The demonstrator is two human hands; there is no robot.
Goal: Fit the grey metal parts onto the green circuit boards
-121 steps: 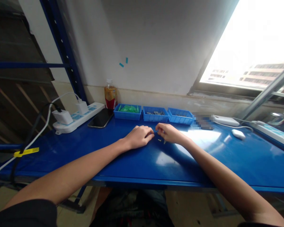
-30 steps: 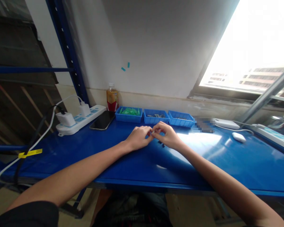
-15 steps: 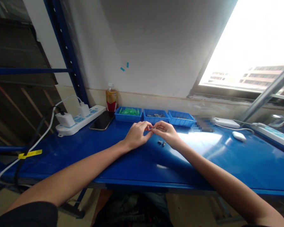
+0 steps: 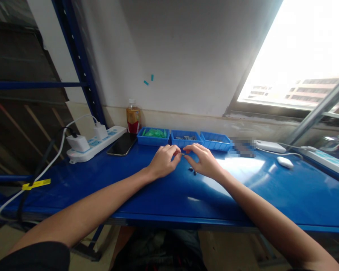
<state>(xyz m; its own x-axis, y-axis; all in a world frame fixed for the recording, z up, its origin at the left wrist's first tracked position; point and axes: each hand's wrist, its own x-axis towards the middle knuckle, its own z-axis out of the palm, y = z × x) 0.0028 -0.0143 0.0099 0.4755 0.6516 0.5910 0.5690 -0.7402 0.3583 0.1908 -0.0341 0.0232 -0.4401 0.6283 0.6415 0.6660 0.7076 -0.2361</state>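
Note:
Over the middle of the blue table, my left hand (image 4: 164,161) is closed in a pinch, with a small metal piece (image 4: 183,153) sticking out at its fingertips. The piece is too small for its kind to be made out. Facing it, my right hand (image 4: 202,161) has thumb and forefinger apart, close around the piece's free end. Two small dark metal parts (image 4: 191,169) lie on the table just below my right hand. Behind my hands stand three blue bins: one with green pieces (image 4: 154,133), a middle bin (image 4: 185,143) of small metal parts, and a right bin (image 4: 215,145) with small parts.
A phone (image 4: 122,144), a power strip (image 4: 113,132) with chargers, and a drink bottle (image 4: 133,117) are at the left. Rightward lie a white earbud case (image 4: 285,162), a white device with a cable (image 4: 270,146) and another power strip (image 4: 330,160). The blue table (image 4: 169,199) ends near my body.
My right thumb and forefinger have parted and drawn slightly right, away from my left fingertips. The left hand has hardly moved and keeps its pinch.

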